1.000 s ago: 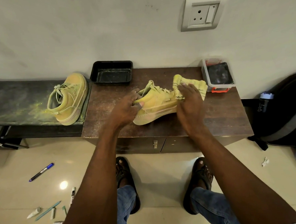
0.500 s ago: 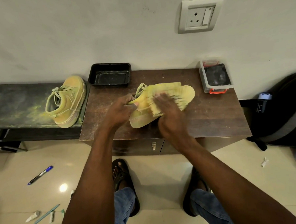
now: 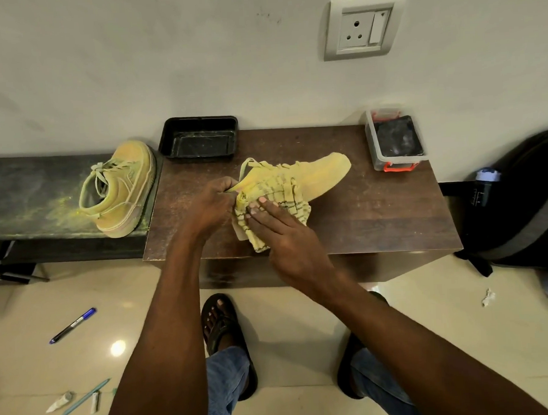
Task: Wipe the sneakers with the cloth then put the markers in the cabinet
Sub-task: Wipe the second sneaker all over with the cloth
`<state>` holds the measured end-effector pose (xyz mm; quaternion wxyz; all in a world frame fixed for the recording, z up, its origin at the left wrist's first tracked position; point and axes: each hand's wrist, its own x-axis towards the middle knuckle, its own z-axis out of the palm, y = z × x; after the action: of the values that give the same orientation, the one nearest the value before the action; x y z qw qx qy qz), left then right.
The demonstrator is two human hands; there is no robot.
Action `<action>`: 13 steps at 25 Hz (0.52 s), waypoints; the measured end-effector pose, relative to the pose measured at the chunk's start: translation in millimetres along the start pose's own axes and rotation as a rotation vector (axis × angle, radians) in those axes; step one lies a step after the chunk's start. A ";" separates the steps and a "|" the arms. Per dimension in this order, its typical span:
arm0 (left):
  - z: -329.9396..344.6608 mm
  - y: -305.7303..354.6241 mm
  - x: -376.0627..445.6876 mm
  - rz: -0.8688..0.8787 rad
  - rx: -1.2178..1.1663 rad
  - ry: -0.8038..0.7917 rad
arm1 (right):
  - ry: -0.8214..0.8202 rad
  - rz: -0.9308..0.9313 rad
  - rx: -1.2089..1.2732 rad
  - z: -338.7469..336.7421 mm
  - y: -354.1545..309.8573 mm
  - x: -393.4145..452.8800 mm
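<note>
Far left, floor: blue marker (image 3: 73, 325) lying loose, plus more pens/tubes (image 3: 86, 397) near the bottom edge. None put away yet, so the marker step is, by my read, untouched.

Next right, on the dark bench (image 3: 18, 195): first sneaker (image 3: 119, 190), upright, toe twd the camera, yellow powder around it. Can't tell whether it's been wiped.

Black tray (image 3: 199, 138) sits at the back-left of the brown worktop (image 3: 378, 221), which is prob. the cabinet itself; doors not clearly seen.

Centre: left hand (image 3: 209, 207), fingers curled, grip on the heel/collar end of the second sneaker (image 3: 315, 173), steadying it on its side, toe pointing right. Right hand (image 3: 286, 229) lies flat, fingers straight, pressing the yellow striped cloth (image 3: 275, 204) onto the shoe's side/lace area, not pinching it. Cloth covers the mid part; toe is bare.

Right: clear box w/ orange clips (image 3: 393, 144) at the back corner, black backpack (image 3: 520, 200) on the floor past the worktop.

Progress: wiping stage, 2nd shoe in hand. Left: finish wiping, then gather the markers and stow them.
</note>
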<state>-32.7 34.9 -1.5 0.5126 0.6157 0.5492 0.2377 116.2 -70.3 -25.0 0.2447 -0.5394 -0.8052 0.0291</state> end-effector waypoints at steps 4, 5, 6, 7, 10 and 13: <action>0.0 -1.7 -0.9 -0.011 0.036 0.005 | 0.185 0.367 -0.022 -20.4 57.4 0.6; 1.0 -2.4 -0.4 -0.012 0.044 0.007 | 0.229 0.454 0.004 -22.7 59.5 0.0; 1.4 -1.5 -0.6 -0.014 0.052 0.004 | 0.227 0.451 0.016 -21.8 49.8 1.3; 1.4 -1.1 -0.2 -0.015 0.057 0.004 | 0.173 0.355 0.021 -17.9 33.0 3.5; -1.2 -4.0 0.4 0.002 0.039 0.009 | -0.056 -0.064 0.000 -5.1 2.4 -1.4; -1.9 -4.0 -1.5 0.021 0.054 0.007 | 0.101 0.241 0.012 -16.8 46.0 2.0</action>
<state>-36.4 33.7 -3.9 0.4911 0.6344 0.5507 0.2304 162.1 -53.0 -23.8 0.2828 -0.6315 -0.7211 0.0357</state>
